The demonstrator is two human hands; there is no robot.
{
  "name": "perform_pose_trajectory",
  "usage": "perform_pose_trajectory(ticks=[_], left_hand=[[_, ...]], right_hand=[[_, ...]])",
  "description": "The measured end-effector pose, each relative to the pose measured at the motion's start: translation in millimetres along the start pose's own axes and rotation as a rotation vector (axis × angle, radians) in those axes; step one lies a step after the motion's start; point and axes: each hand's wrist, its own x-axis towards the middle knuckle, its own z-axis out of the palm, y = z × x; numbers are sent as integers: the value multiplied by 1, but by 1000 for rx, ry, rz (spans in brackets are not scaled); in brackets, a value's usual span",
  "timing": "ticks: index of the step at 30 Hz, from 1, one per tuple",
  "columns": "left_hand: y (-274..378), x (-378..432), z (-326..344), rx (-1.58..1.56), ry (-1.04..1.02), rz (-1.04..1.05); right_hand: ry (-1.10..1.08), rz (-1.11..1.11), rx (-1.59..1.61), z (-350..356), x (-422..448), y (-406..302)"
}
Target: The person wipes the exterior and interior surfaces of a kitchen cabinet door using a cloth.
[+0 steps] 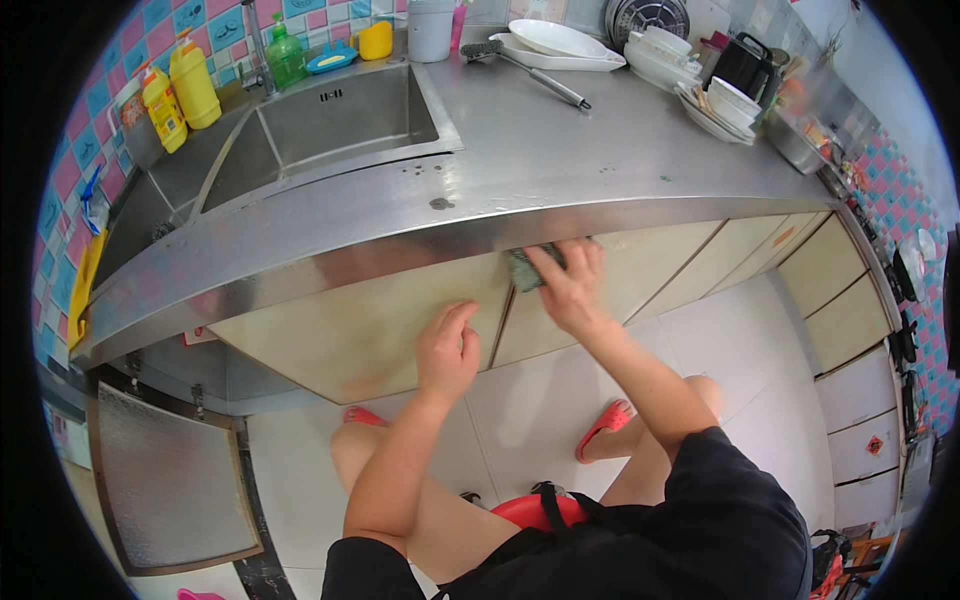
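Observation:
My right hand presses a grey-green scouring cloth against the top of a cream cabinet door, just under the counter's front edge. Its fingers cover part of the cloth. To its left, my left hand hangs loosely curled before the neighbouring cream door. I see nothing in it, and a gap shows between thumb and fingers. Whether its fingertips touch the door is not clear. A dark vertical seam divides the two doors. Above them runs the stainless steel counter edge.
On the counter stand a steel sink, a long-handled brush, white dishes and stacked bowls. Yellow bottles stand behind the sink. At lower left a glass-panelled cabinet door hangs open. A red stool is beneath me.

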Motion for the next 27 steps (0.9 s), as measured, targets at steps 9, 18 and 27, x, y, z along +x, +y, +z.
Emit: perform_pose_trajectory(ticks=[9, 18, 27], left_hand=[[0, -7, 1, 48, 42, -47], [2, -14, 35, 150, -160, 52], [-23, -32, 101, 628, -411, 208]], right_hand=[[-46, 279, -157, -64, -54, 128], [132, 378, 133, -14, -31, 38], [6, 85, 45, -30, -51, 105]])
